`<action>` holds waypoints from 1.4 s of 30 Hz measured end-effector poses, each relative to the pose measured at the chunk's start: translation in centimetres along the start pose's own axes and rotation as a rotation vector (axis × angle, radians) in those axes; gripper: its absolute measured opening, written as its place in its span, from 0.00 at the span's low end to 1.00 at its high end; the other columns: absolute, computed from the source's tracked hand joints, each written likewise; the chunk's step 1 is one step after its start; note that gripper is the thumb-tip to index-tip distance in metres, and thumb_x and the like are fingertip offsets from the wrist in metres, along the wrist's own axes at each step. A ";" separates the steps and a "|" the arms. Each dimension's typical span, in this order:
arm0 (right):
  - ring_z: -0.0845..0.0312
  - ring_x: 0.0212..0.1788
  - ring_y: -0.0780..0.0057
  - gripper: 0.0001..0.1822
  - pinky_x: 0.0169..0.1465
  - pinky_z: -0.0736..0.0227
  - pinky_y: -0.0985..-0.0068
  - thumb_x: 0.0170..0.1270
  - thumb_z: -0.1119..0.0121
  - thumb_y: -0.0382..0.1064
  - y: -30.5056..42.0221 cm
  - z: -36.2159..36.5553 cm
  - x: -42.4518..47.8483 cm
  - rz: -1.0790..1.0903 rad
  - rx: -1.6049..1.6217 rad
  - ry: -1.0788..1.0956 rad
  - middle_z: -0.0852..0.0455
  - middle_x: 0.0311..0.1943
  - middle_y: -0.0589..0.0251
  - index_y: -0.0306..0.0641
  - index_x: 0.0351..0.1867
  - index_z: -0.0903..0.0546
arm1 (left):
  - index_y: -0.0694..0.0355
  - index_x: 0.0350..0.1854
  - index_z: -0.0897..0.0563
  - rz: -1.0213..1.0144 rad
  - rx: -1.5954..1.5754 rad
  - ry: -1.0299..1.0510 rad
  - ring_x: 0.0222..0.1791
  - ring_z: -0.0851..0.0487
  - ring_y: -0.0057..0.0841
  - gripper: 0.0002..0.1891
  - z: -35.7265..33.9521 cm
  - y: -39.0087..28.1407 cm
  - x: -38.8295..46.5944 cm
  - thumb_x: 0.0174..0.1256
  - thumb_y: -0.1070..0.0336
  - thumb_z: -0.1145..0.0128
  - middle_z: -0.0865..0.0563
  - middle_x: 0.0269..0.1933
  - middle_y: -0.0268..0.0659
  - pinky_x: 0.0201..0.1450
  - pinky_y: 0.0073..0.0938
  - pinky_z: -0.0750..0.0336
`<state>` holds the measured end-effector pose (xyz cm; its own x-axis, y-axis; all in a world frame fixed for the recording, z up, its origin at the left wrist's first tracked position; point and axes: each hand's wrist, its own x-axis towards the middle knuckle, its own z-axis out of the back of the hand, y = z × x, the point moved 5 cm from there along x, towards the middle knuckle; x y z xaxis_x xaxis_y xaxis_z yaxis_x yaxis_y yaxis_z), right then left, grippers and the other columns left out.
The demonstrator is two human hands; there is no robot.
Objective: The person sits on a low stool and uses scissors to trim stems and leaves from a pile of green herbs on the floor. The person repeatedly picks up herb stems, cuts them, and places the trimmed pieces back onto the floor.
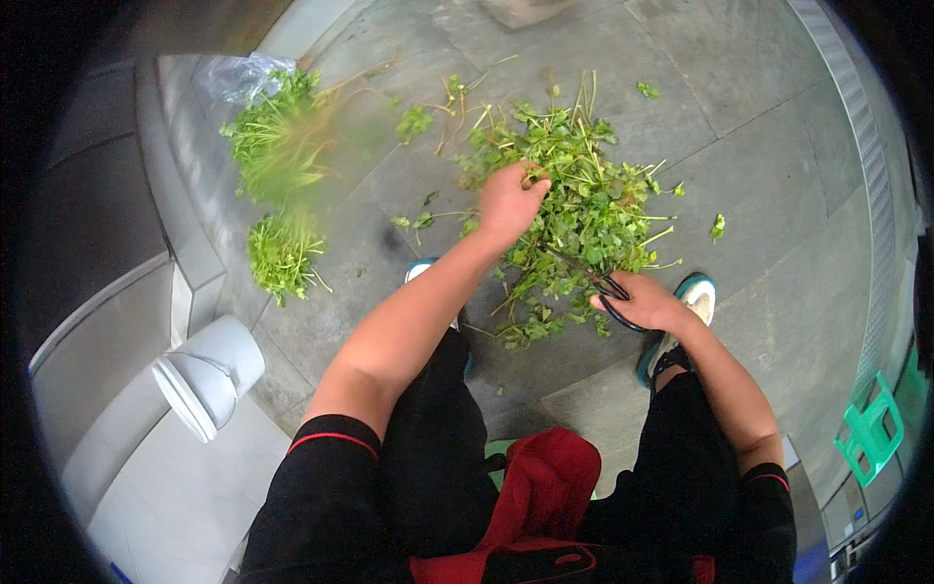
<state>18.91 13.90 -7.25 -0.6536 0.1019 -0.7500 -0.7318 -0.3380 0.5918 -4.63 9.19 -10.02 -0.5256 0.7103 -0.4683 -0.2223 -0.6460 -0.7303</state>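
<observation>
A loose pile of leafy green herbs, probably cilantro (598, 212), lies on the tiled floor between and beyond the feet. My left hand (513, 196) is at the pile's left side, fingertips pinched together; whether a sprig is between them cannot be told. In my right hand (638, 301) are black-handled scissors (613, 288), their blades pointing up and left into the leaves. Farther left lies a bunch of herbs with roots (273, 146), partly blurred, and just below it a smaller bunch (281, 255).
A clear plastic bag (244, 77) lies behind the left bunch. At lower left is a white bucket (215, 372). A green plastic stool (872, 431) stands at far right, near a metal floor grate (868, 160). Loose sprigs (414, 123) are scattered around the pile.
</observation>
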 end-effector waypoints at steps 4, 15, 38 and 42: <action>0.22 0.33 0.48 0.32 0.38 0.28 0.60 0.58 0.46 0.68 -0.2 0.2 0.2 -0.007 0.024 -0.015 0.20 0.27 0.46 0.33 0.29 0.24 | 0.58 0.47 0.20 -0.064 0.299 -0.036 0.27 0.19 0.33 0.18 -0.9 -0.2 0.2 0.54 0.59 0.36 0.18 0.26 0.39 0.31 0.34 0.27; 0.23 0.30 0.49 0.31 0.36 0.29 0.61 0.58 0.44 0.66 0.2 0.4 0.0 -0.001 0.054 -0.049 0.20 0.25 0.46 0.33 0.29 0.24 | 0.62 0.37 0.17 0.023 0.107 -0.029 0.31 0.17 0.40 0.12 0.7 -0.3 1.1 0.54 0.60 0.38 0.16 0.30 0.47 0.35 0.37 0.24; 0.41 0.16 0.82 0.29 0.22 0.41 0.79 0.57 0.39 0.63 10.8 -9.9 -5.2 -0.218 1.305 -0.346 0.36 0.16 0.75 0.36 0.37 0.27 | 0.64 0.39 0.21 0.357 -1.454 0.455 0.14 0.41 0.10 0.07 6.4 2.1 -16.0 0.67 0.66 0.44 0.17 0.36 0.32 0.15 0.14 0.47; 0.39 0.17 0.80 0.24 0.23 0.43 0.78 0.61 0.39 0.55 13.6 -14.5 -6.4 -0.188 1.380 -0.416 0.35 0.16 0.72 0.34 0.43 0.27 | 0.65 0.43 0.21 0.359 -1.458 0.456 0.14 0.41 0.09 0.09 6.9 4.1 -17.4 0.66 0.66 0.44 0.17 0.36 0.33 0.15 0.14 0.47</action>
<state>16.00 -4.90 1.32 -0.3609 0.3819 -0.8508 -0.2542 0.8375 0.4837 -2.09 -7.80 -1.41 -0.0318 0.7803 -0.6246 0.9514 -0.1680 -0.2582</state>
